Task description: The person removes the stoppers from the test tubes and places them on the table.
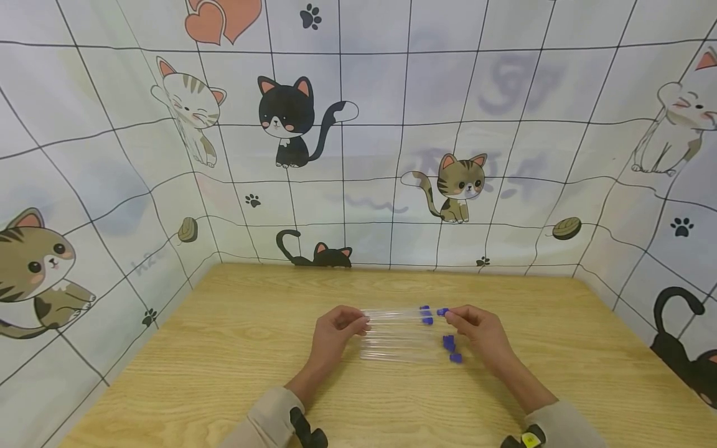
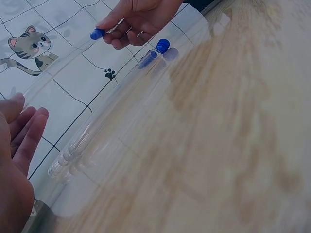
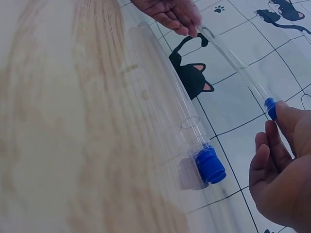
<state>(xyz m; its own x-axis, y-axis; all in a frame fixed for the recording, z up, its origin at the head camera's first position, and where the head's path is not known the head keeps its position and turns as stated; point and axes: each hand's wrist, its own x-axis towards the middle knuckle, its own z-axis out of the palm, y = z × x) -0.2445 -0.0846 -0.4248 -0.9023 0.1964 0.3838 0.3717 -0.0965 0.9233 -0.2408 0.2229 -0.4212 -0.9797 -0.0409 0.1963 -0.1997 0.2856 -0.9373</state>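
Observation:
A clear test tube (image 3: 238, 65) is held up above the table between both hands. My left hand (image 1: 333, 336) pinches its far-left end between thumb and fingers. With thumb and fingertips, my right hand (image 1: 480, 333) grips a blue stopper (image 2: 97, 34) at the tube's other end; how deep it sits cannot be made out. Below, several more clear tubes (image 1: 392, 348) lie side by side on the table. Two blue stoppers (image 1: 427, 321) are at the right ends of the rearmost tubes. Other blue stoppers (image 1: 449, 343) lie just right of the nearer tubes.
The wooden table (image 1: 224, 373) extends to both sides and in front of the tubes. A white wall covering (image 1: 370, 155) with grid lines and cartoon cats encloses the back and sides. Dark straps (image 1: 307, 430) sit on both sleeved wrists.

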